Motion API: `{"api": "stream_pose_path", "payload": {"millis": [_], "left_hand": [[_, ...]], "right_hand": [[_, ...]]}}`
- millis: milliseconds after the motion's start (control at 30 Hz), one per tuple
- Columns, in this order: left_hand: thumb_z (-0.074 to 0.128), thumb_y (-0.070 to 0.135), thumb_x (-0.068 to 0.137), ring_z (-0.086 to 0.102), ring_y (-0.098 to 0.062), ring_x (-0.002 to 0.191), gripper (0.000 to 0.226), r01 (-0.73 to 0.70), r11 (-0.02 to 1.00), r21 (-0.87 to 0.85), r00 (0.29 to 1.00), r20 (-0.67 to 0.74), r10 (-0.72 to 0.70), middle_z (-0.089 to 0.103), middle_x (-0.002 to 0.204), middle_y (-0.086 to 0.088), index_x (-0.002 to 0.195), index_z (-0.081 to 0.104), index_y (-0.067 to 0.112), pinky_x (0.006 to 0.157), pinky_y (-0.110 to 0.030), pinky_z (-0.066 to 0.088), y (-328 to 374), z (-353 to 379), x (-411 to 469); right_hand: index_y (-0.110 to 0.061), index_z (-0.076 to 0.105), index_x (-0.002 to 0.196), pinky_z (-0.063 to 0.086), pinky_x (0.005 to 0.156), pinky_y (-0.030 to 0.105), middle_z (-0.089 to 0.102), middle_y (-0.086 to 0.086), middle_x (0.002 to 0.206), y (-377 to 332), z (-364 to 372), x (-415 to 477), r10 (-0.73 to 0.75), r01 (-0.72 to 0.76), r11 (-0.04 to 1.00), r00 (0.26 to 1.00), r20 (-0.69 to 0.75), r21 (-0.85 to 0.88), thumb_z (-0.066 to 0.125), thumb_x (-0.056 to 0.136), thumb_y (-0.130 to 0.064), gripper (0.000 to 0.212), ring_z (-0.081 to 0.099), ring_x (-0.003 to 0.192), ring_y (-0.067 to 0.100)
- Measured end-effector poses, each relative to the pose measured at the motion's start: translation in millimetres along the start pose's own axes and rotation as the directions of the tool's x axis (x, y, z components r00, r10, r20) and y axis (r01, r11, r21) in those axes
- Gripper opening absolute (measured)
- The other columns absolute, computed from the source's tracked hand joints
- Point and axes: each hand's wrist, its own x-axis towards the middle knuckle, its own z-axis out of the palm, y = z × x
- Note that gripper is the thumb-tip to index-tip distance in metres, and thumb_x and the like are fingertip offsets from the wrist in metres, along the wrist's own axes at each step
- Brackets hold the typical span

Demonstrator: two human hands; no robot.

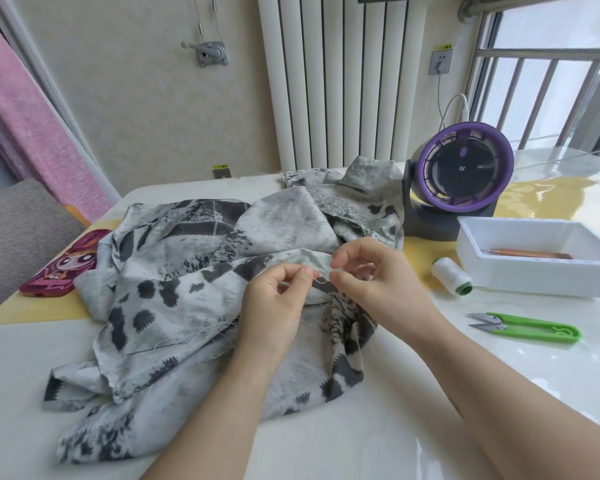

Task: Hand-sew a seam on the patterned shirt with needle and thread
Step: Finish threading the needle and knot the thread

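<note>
The grey and black patterned shirt (194, 292) lies crumpled across the middle of the white table. My left hand (274, 306) and my right hand (371, 278) meet over a folded edge of the shirt. Both pinch a short loop of white thread (321, 276) between thumb and forefinger, close to the fabric. The needle is too small to make out. A white thread spool (451, 274) with a green end lies on its side to the right of my right hand. More loose thread trails on the shirt below my left hand.
Green thread snips (527, 328) lie at the right. Behind them stands a white plastic tray (534, 278) holding a brown tool. A purple desk fan (461, 168) stands at the back right. A pink phone case (63, 265) lies at the left edge beside a grey chair.
</note>
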Motion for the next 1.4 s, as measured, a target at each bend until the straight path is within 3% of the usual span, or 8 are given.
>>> {"api": "stream_pose_path", "payload": {"millis": [200,433,733,833,933,1033,1133,1400], "left_hand": [[0.059,0.021,0.09,0.038,0.001,0.044,0.015,0.003,1.0,0.001,1.0,-0.01,-0.003,0.046,0.041,0.018,0.084,0.07,0.012,0.051,-0.015,0.031,0.1,-1.7,0.1],[0.059,0.02,0.09,0.039,0.001,0.046,0.014,-0.015,1.0,-0.005,1.0,0.016,0.015,0.049,0.044,0.019,0.083,0.07,0.014,0.055,-0.018,0.034,1.6,-1.7,-0.8],[0.06,0.017,0.09,0.047,0.004,0.056,0.014,-0.049,0.999,0.013,0.998,0.048,0.048,0.055,0.05,0.019,0.081,0.07,0.013,0.066,-0.017,0.04,0.8,-0.8,-0.6],[0.061,0.017,0.09,0.06,-0.002,0.071,0.013,-0.051,0.999,0.017,0.997,0.051,0.05,0.067,0.068,0.013,0.082,0.072,0.015,0.073,-0.016,0.044,0.1,-1.4,-0.4],[0.062,0.021,0.09,0.065,-0.012,0.083,0.012,-0.064,0.998,0.028,0.995,0.074,0.061,0.073,0.083,0.006,0.085,0.073,0.019,0.076,-0.019,0.048,-0.3,-2.0,-1.4],[0.062,0.025,0.09,0.065,-0.003,0.081,0.012,-0.056,0.998,0.025,0.993,0.102,0.053,0.073,0.085,0.014,0.088,0.073,0.026,0.074,-0.011,0.046,2.5,-3.3,-2.9],[0.061,0.025,0.089,0.059,0.012,0.071,0.014,-0.05,0.998,0.041,0.993,0.11,0.046,0.069,0.077,0.028,0.084,0.069,0.035,0.069,-0.004,0.041,5.4,-4.6,-3.3],[0.063,0.025,0.089,0.059,0.013,0.081,0.016,-0.033,0.994,0.104,0.992,0.122,0.02,0.066,0.08,0.035,0.08,0.066,0.038,0.071,0.0,0.038,6.7,-4.9,-3.7]], "right_hand": [[-0.026,0.067,0.066,0.041,0.067,0.01,0.061,-0.005,0.093,-1.6,1.5,-1.9,-0.012,0.022,0.995,0.995,0.101,-0.093,0.071,0.076,-0.011,0.018,0.058,0.079,0.004],[-0.025,0.072,0.072,0.049,0.076,0.039,0.063,0.007,0.098,1.8,-0.1,1.5,0.025,-0.028,0.999,0.994,0.103,0.035,0.074,0.076,-0.026,0.004,0.059,0.083,0.031],[-0.018,0.072,0.078,0.05,0.082,0.051,0.066,0.017,0.093,0.7,0.0,1.7,0.04,-0.05,0.994,0.993,0.108,0.096,0.076,0.073,-0.035,0.018,0.061,0.087,0.04],[-0.019,0.072,0.074,0.05,0.082,0.045,0.068,0.009,0.091,-0.6,-0.4,1.6,0.028,-0.039,0.995,0.993,0.117,0.093,0.073,0.081,-0.025,0.009,0.064,0.086,0.032],[-0.024,0.071,0.07,0.047,0.072,0.026,0.068,0.0,0.081,0.5,-1.6,1.8,0.035,-0.042,0.996,0.995,0.094,0.073,0.07,0.084,-0.022,0.013,0.061,0.073,0.011],[-0.025,0.07,0.07,0.041,0.063,0.014,0.064,-0.008,0.07,0.4,-3.4,2.5,0.075,-0.078,0.994,0.997,0.035,0.072,0.07,0.084,-0.023,0.014,0.053,0.062,0.0],[-0.025,0.07,0.07,0.039,0.059,0.011,0.062,-0.009,0.07,0.4,-4.0,2.9,0.07,-0.07,0.997,0.998,0.003,0.038,0.07,0.084,-0.023,0.014,0.05,0.059,-0.002],[-0.023,0.07,0.076,0.035,0.052,0.011,0.058,-0.003,0.067,0.4,-4.9,3.6,0.08,-0.081,0.997,0.995,-0.055,-0.019,0.069,0.084,-0.027,0.01,0.044,0.052,-0.001]]}}
